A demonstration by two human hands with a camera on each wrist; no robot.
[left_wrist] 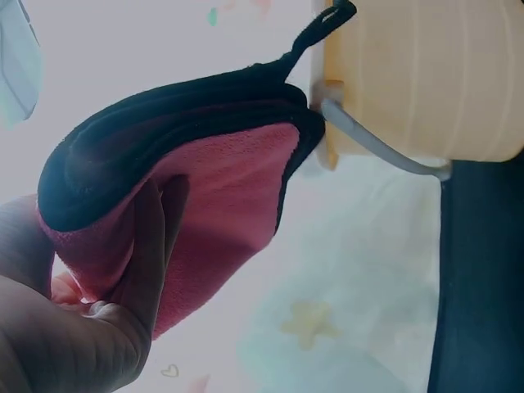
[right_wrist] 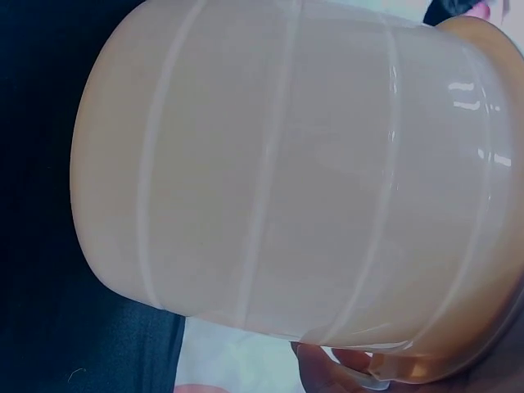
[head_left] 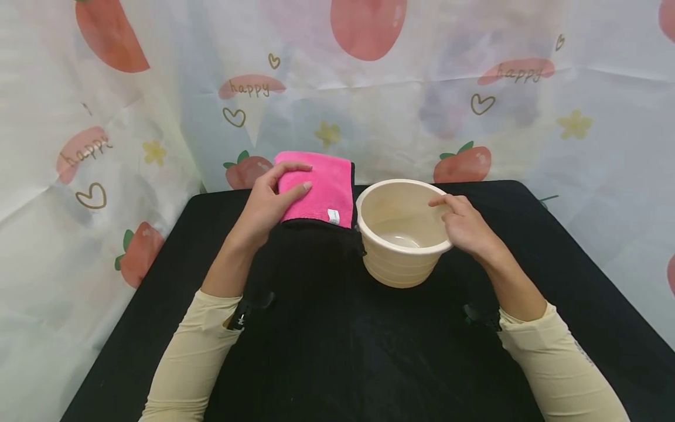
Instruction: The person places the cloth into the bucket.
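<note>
My left hand (head_left: 271,202) grips a folded pink towel (head_left: 327,184) by its left side. The towel has black edging and a small white label, and it is held up just left of a cream plastic bucket (head_left: 398,266). In the left wrist view, the towel's black folded layers and hanging loop show, with a grey bucket handle (left_wrist: 381,146) beyond them. Over at the bucket's right side, my right hand (head_left: 466,225) holds the rim. The bucket's mouth faces up towards me, and no object shows inside. I cannot tell whether its base touches the table.
A black cloth covers the table (head_left: 337,351). Behind it and along both sides hangs a pale curtain (head_left: 395,111) printed with fruit, hearts and flowers. The table's far edge runs just behind the towel and bucket.
</note>
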